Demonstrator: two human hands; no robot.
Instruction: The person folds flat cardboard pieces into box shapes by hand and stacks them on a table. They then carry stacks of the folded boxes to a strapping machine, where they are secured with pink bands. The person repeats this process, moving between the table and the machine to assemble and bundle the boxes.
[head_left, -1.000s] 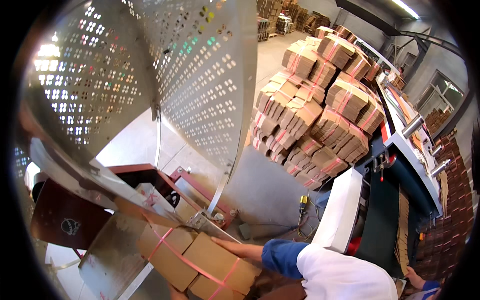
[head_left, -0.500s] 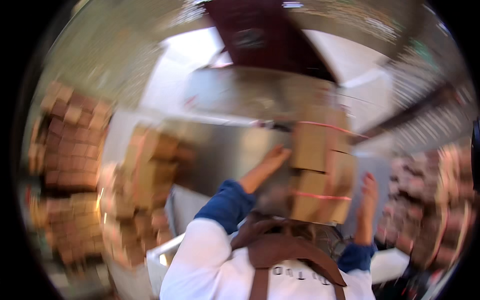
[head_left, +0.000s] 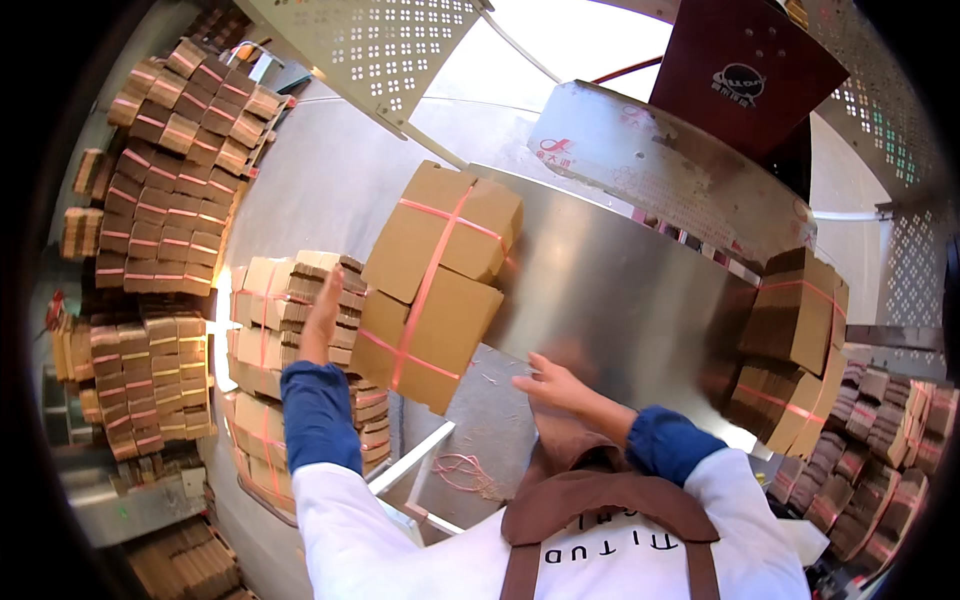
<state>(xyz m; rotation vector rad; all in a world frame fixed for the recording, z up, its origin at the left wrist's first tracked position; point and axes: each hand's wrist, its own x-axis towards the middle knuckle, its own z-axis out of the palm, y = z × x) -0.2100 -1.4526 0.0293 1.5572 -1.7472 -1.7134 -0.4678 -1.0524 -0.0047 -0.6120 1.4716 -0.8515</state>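
A bundle of flat brown cardboard pieces [head_left: 435, 280], tied crosswise with pink strap, lies tilted at the left edge of a shiny metal table [head_left: 620, 290]. My left hand [head_left: 322, 318] is flat with its fingers straight, right beside the bundle's left side. My right hand [head_left: 555, 385] hovers over the table with fingers spread, just off the bundle's lower right corner. Neither hand grips anything.
A second strapped bundle [head_left: 795, 310] stands on the table's right side. A stack of bundles [head_left: 265, 350] sits under my left arm; taller stacks [head_left: 180, 130] fill the left, more [head_left: 880, 460] the lower right. Perforated metal panel [head_left: 380, 40], dark red machine cover [head_left: 750, 70] behind. Loose pink strap [head_left: 465, 470] on floor.
The view has swung round. Half a second ago both hands held the bundle between them; now it rests at the table's edge and both hands are off it.
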